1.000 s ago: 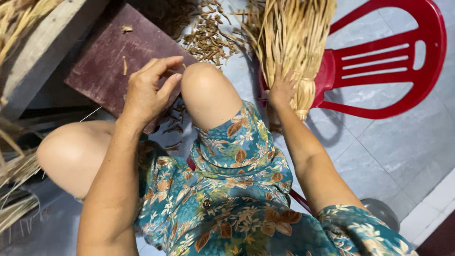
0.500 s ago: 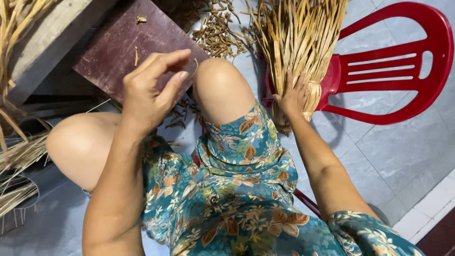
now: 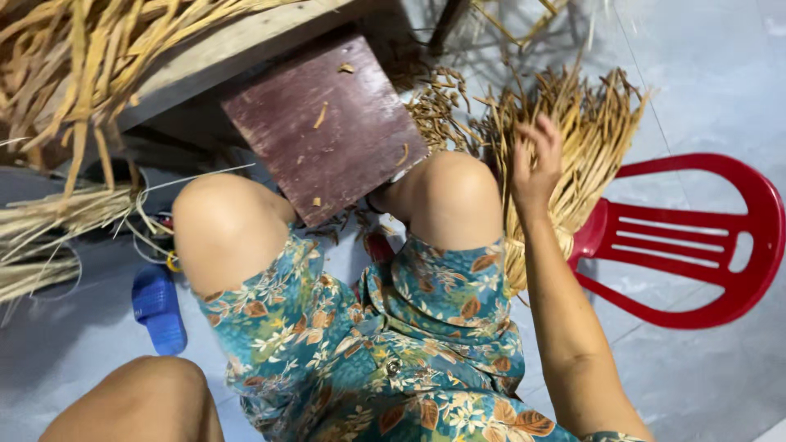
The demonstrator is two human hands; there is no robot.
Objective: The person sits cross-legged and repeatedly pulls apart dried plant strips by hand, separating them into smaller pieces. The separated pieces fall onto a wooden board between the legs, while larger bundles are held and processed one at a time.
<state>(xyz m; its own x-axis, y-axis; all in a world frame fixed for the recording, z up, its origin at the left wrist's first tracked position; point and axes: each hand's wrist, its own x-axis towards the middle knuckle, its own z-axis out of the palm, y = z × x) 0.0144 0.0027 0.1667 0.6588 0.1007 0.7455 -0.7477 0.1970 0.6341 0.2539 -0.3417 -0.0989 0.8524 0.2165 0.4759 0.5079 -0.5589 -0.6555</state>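
1. The floor [image 3: 704, 74] is the biggest thing. It is smooth, pale grey tile.
2. The person sits with both bare knees up. The shorts [image 3: 409, 344] are teal cloth with brown and white flowers.
3. A red chair [image 3: 696, 245] lies at 3 o'clock. It is shiny plastic with slots in it.
4. A straw bundle [image 3: 573, 139] stands at 1 o'clock, between the right knee and the chair. The stalks are dry, thin and tan, and they fan out at the top.
5. More dry straw [image 3: 74, 74] is heaped at 10 o'clock, on a grey wooden plank [image 3: 229, 57].
6. A board [image 3: 327, 123] lies at 12 o'clock, just past the knees. It is square, flat and dark red, with scratches and little straw bits on it.
7. The right hand [image 3: 534, 164] is at 2 o'clock, up against the straw bundle. Its fingers are spread wide and bent a little. It grips nothing.
8. A blue slipper [image 3: 160, 311] lies at 8 o'clock, beside the left leg.
9. The left hand is out of sight. Only the arm [image 3: 139, 401] shows, at 7 o'clock.
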